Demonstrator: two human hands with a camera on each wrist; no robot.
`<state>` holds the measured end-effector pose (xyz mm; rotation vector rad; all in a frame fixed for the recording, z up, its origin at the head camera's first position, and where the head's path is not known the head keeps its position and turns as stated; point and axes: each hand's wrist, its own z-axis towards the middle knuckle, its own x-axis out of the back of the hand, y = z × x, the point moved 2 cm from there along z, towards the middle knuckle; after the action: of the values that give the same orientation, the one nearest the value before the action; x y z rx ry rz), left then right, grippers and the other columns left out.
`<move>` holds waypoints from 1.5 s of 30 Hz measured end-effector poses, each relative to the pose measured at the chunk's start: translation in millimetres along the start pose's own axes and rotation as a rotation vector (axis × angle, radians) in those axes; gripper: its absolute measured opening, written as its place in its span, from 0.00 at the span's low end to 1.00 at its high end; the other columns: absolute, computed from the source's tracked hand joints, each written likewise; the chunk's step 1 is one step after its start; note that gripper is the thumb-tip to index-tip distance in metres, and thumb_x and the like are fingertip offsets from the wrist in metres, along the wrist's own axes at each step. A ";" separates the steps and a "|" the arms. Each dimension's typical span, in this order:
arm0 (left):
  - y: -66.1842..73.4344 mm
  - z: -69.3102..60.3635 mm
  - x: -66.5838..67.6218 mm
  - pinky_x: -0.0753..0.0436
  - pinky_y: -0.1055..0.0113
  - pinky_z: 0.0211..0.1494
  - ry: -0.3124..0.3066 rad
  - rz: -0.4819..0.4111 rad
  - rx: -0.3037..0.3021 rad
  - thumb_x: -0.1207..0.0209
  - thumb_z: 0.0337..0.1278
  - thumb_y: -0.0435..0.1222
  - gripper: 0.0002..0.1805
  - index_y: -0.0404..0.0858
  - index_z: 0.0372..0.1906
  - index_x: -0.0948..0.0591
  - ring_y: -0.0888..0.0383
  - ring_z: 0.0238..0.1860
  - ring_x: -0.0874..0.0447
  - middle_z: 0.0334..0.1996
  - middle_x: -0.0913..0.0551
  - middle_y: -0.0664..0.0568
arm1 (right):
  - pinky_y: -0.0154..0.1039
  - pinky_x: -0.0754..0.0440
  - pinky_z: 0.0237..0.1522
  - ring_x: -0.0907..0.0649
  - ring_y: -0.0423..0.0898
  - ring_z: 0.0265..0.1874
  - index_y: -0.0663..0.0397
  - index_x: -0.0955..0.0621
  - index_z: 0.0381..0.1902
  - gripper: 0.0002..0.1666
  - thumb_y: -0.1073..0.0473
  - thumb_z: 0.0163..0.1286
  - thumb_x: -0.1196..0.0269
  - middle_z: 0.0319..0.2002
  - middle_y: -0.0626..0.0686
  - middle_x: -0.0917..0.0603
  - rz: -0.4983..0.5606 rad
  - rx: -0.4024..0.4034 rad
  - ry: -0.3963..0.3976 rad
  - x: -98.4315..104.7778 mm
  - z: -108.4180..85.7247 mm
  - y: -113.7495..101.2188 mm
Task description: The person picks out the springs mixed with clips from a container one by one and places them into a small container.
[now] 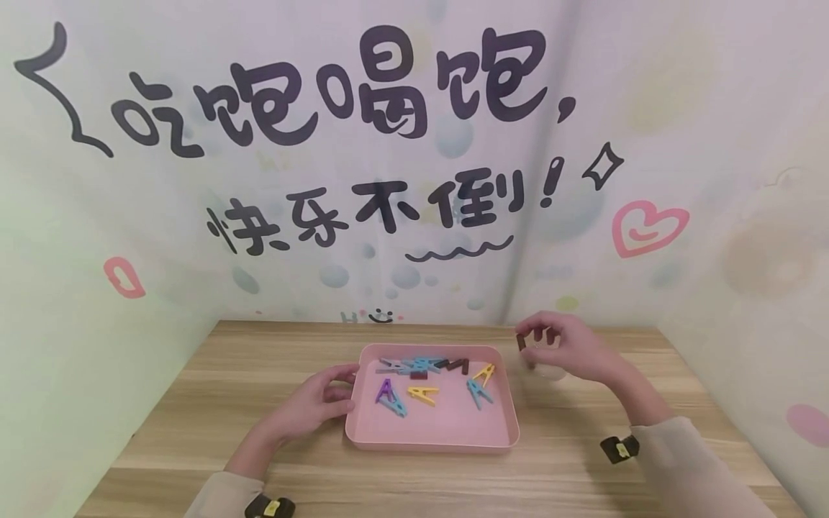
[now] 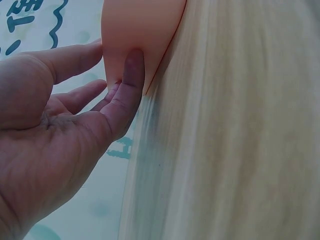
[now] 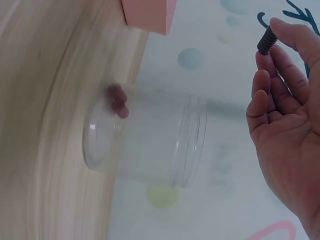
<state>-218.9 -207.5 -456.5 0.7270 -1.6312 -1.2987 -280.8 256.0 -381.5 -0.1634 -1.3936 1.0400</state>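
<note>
My right hand (image 1: 570, 347) pinches a small dark brown ridged cylinder (image 3: 267, 40) between thumb and fingertips. It holds the piece above a clear jar (image 3: 150, 135), just off the mouth. A few reddish-brown pieces (image 3: 118, 100) lie at the jar's bottom. To the left stands a shallow pink tray (image 1: 434, 435). My left hand (image 1: 314, 403) touches the tray's left wall with fairly straight fingers (image 2: 134, 65). Several small clips lie in the tray: yellow (image 1: 423, 394), purple (image 1: 385, 391) and blue (image 1: 479, 393). More dark brown cylinders (image 1: 457, 365) are near its back wall.
The wood-grain table (image 1: 278, 482) ends at a printed white cloth (image 1: 388, 288) along the back. Similar pale cloth rises at both sides. A dark band with a yellow mark sits at each wrist.
</note>
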 end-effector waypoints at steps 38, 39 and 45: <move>-0.5 -0.6 -0.6 0.12 0.60 0.61 -0.004 -0.014 -0.004 0.39 0.73 0.25 0.36 0.23 0.79 0.40 0.33 0.65 0.21 0.69 0.29 0.28 | 0.71 0.30 0.69 0.31 0.70 0.71 0.65 0.34 0.78 0.50 0.48 0.69 0.24 0.73 0.69 0.29 -0.056 -0.131 0.120 29.1 -15.0 70.7; -0.5 -0.6 -0.5 0.12 0.60 0.61 -0.004 -0.012 -0.005 0.39 0.73 0.25 0.36 0.23 0.79 0.40 0.33 0.65 0.21 0.69 0.29 0.28 | 0.72 0.32 0.70 0.32 0.70 0.72 0.66 0.35 0.78 0.51 0.48 0.69 0.24 0.74 0.69 0.30 -0.051 -0.129 0.119 28.8 -15.0 70.5; -0.2 -0.4 -0.3 0.12 0.61 0.61 0.003 0.001 -0.006 0.39 0.73 0.25 0.36 0.22 0.79 0.40 0.33 0.65 0.21 0.68 0.29 0.28 | 0.70 0.30 0.69 0.30 0.67 0.70 0.63 0.32 0.77 0.48 0.48 0.69 0.24 0.72 0.67 0.27 -0.062 -0.109 0.133 26.8 -13.0 62.5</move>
<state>-218.5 -207.5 -456.7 0.7238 -1.6251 -1.3006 -305.3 316.0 -406.1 -0.2633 -1.3268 0.8866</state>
